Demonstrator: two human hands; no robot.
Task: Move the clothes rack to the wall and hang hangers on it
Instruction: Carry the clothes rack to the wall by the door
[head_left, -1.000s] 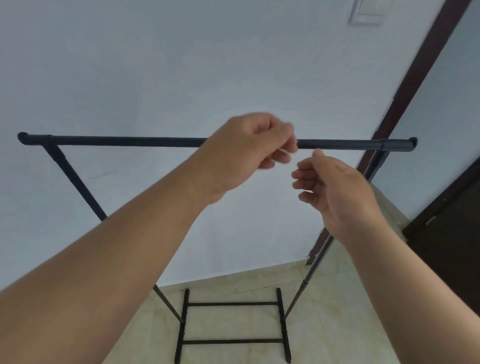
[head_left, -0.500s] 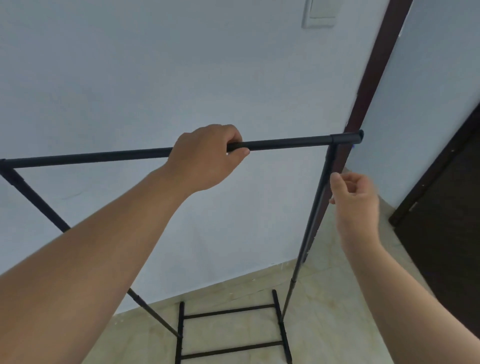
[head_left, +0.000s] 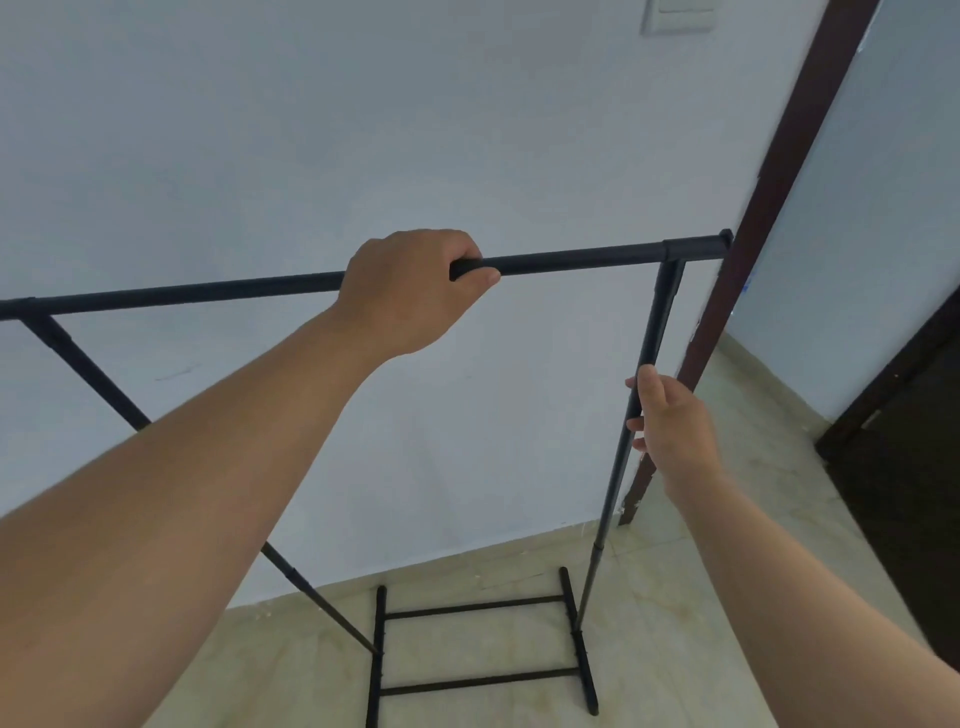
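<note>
A black metal clothes rack stands in front of the pale wall, its top bar running across the view at chest height. My left hand is wrapped around the middle of that top bar. My right hand grips the rack's right upright pole about a third of the way down. The rack's base, two feet joined by two crossbars, rests on the tiled floor close to the wall. The bar is bare and I see no hangers in this view.
The white wall is right behind the rack. A dark brown door frame rises just right of the rack's end. A dark door is at the far right. A wall switch plate sits high up.
My left hand went from in front of the bar to gripping it. My right hand dropped from beside the bar and closed on the right upright. The view shifted so the rack sits further left.
</note>
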